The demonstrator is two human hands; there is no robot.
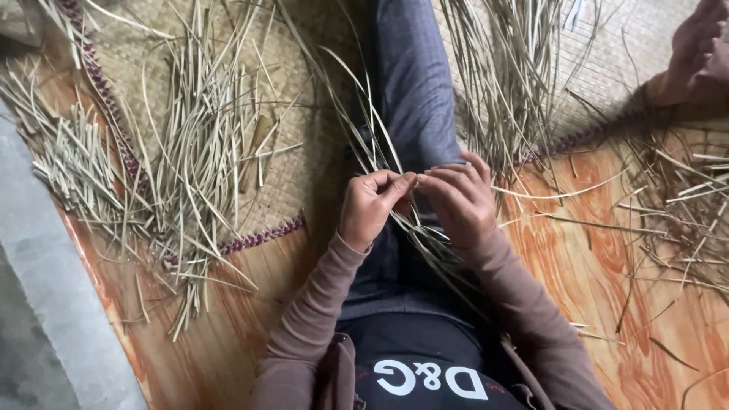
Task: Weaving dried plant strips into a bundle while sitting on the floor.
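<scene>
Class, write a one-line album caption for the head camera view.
Both hands, left hand and right hand, pinch thin dried grass strips above a woven mat.

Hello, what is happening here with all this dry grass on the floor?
A person sits on the floor and pinches thin dry grass strips between both hands, the left hand and the right hand, fingertips meeting above an outstretched leg. More loose strips lie in a heap on a woven mat to the left and in another bundle to the right. Another person's hand shows at the upper right edge.
</scene>
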